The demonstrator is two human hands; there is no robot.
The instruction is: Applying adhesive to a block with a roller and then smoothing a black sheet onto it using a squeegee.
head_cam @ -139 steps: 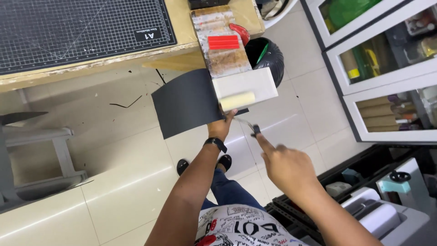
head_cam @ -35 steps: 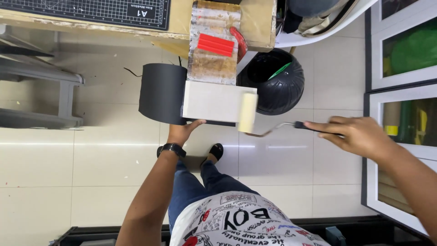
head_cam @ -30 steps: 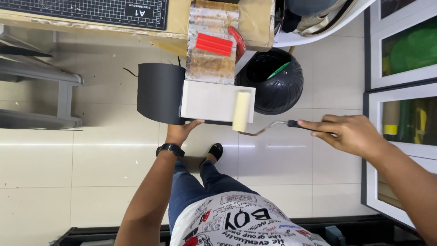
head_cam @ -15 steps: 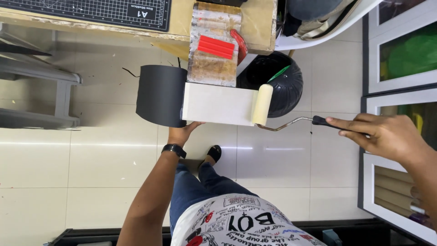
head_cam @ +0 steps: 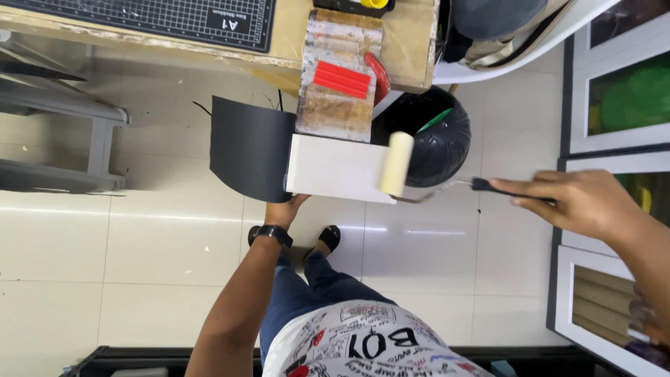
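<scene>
My left hand [head_cam: 285,208] supports from below a white rectangular board [head_cam: 332,169] with a black sheet [head_cam: 248,150] hanging off its left side. In my right hand [head_cam: 583,202] is the black handle of a small paint roller; its cream foam roller [head_cam: 396,163] lies upright on the board's right end. The board juts out from a wooden table [head_cam: 412,49] over the tiled floor.
A black bin [head_cam: 436,139] with a bag stands under the table beside the board. On the table lie a dark cutting mat [head_cam: 160,17] and a paint-stained tray holding a red object [head_cam: 340,79]. White glass-door cabinets [head_cam: 614,105] line the right; a grey stool [head_cam: 63,139] stands left.
The roller has gone left and right across the board's right end and now sits slightly left of where it was half a second ago. My left hand stays under the board.
</scene>
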